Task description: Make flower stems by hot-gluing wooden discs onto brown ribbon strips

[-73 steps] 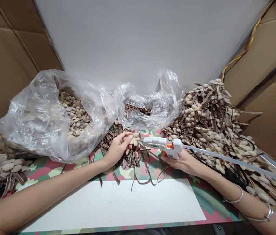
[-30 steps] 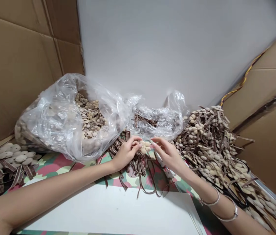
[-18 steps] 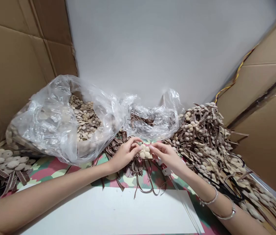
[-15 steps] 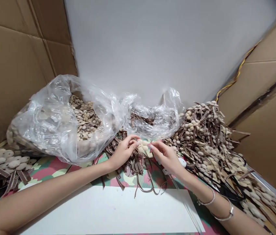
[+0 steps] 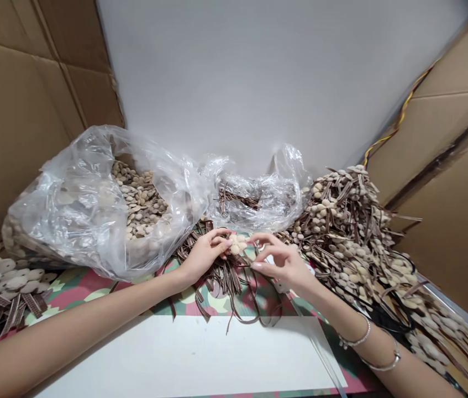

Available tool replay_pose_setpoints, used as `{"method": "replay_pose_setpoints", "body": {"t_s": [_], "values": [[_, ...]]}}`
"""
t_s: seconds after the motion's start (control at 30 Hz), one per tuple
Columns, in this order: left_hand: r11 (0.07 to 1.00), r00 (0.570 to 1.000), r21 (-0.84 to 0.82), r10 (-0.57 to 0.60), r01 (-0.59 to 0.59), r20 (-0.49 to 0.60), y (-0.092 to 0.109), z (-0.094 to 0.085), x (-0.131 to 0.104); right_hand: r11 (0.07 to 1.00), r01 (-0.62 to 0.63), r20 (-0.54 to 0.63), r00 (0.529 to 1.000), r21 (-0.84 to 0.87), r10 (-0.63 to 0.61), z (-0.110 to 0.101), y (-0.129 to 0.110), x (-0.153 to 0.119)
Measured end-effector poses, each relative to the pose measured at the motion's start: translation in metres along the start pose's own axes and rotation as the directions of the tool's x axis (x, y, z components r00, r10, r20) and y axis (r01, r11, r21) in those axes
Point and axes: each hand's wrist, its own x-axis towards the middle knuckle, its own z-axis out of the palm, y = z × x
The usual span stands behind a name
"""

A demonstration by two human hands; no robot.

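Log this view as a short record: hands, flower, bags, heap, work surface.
Left hand: pinching a pale flower
Right hand: open beside the flower; contact unclear
Below hands: brown ribbons, loosely tangled
Left bag: clear plastic, open, pale petals inside
Middle bag: clear plastic, more ribbons inside
Right heap: pale flowers mixed with ribbons
Work surface: white sheet on a camouflage cloth

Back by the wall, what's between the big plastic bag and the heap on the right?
Crumpled clear plastic with brown ribbons in it, as the head view shows.
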Motion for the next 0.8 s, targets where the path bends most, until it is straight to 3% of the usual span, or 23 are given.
{"method": "replay_pose_setpoints", "body": {"t_s": [0.1, 0.2, 0.33, 0.57, 0.7, 0.8], "values": [[0.993, 0.997, 0.084, 0.083, -0.082, -0.007, -0.003, -0.003, 0.0, 0.945, -0.09, -0.031, 0.994, 0.313, 0.105, -0.019, 0.003, 0.002], [0.95, 0.986, 0.266, 0.165, -0.163, 0.018, -0.005, -0.006, 0.001, 0.862, -0.169, -0.031, 0.977, 0.479, 0.21, -0.025, 0.01, 0.004], [0.874, 0.98, 0.443, 0.175, -0.198, 0.093, -0.003, -0.013, 0.005, 0.805, -0.255, -0.008, 0.952, 0.536, 0.307, -0.019, 0.011, 0.006], [0.9, 0.987, 0.416, 0.072, -0.127, 0.146, 0.003, -0.017, 0.009, 0.785, -0.303, 0.005, 0.934, 0.541, 0.357, -0.021, 0.004, 0.005], [0.784, 0.973, 0.587, 0.09, -0.202, 0.214, 0.004, -0.018, 0.003, 0.785, -0.289, -0.003, 0.938, 0.548, 0.347, -0.027, 0.004, 0.006], [0.664, 0.954, 0.686, 0.205, -0.298, 0.217, 0.013, -0.017, -0.005, 0.784, -0.296, 0.023, 0.94, 0.546, 0.339, -0.025, 0.005, 0.005]]}}
